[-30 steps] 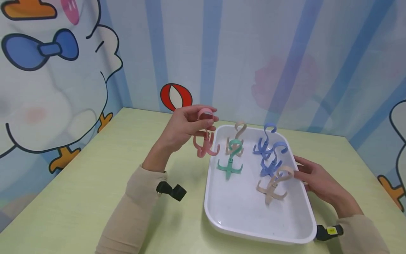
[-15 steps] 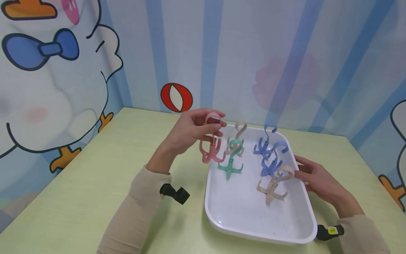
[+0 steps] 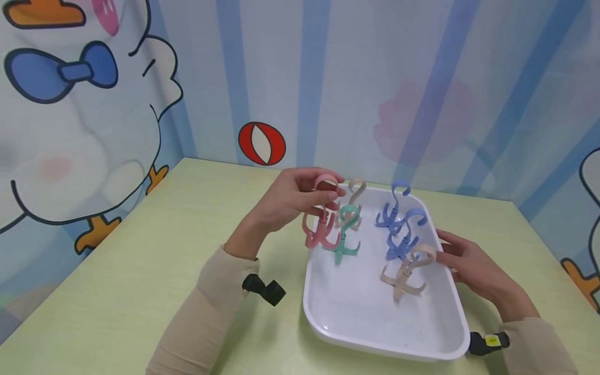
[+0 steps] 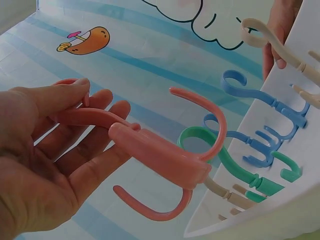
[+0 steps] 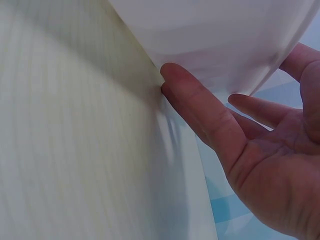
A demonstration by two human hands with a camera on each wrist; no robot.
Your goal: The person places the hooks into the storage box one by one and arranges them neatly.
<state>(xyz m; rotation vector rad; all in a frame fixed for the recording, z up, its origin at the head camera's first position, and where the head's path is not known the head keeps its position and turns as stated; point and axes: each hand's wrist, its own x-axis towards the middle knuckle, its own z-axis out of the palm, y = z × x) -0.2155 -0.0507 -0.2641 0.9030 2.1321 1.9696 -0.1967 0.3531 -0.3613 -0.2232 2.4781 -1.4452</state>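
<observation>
My left hand (image 3: 300,195) pinches a pink multi-prong hanging hook (image 3: 322,229) by its curved top, between thumb and fingers. The hook hangs above the left rim of a white tray (image 3: 356,317), its prongs pointing outward and up; in the left wrist view its pink body (image 4: 160,157) shows close up. Partly behind it stands a green hook (image 3: 341,250) in the tray. My right hand (image 3: 473,268) holds the tray's right side, thumb at the rim and fingers along the outer wall (image 5: 215,35).
Also in the tray are two blue hooks (image 3: 392,213), a beige hook (image 3: 403,278) near the right wall and another beige hook (image 3: 357,192) at the back left. The tray stands on a pale green table (image 3: 117,271). A patterned curtain (image 3: 356,94) closes off the back.
My left hand has moved right and slightly down with the pink hook, which now overlaps the green hook in the head view. The right hand and tray have stayed in place.
</observation>
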